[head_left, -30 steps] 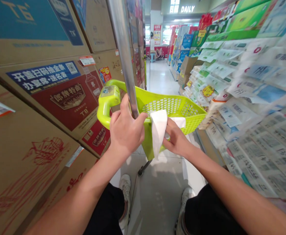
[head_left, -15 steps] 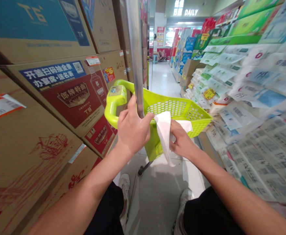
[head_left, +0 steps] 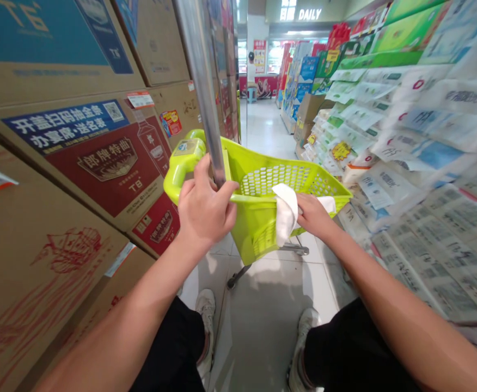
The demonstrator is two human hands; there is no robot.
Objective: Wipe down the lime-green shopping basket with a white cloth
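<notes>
In a shop aisle | pale tiled floor [head_left: 271, 305] | cartons [head_left: 99, 163] left | packs [head_left: 418, 163] right

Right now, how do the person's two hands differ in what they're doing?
The left hand is bare and wraps the upright metal pole; the right hand presses a white cloth on the green basket's rim. The left hand sits by the basket's handle, the right farther along the rim. Both are closed in a grip.

Left hand [head_left: 205, 209] curled in a closed grip, right hand [head_left: 312, 216] clenched, both arms outstretched
</notes>
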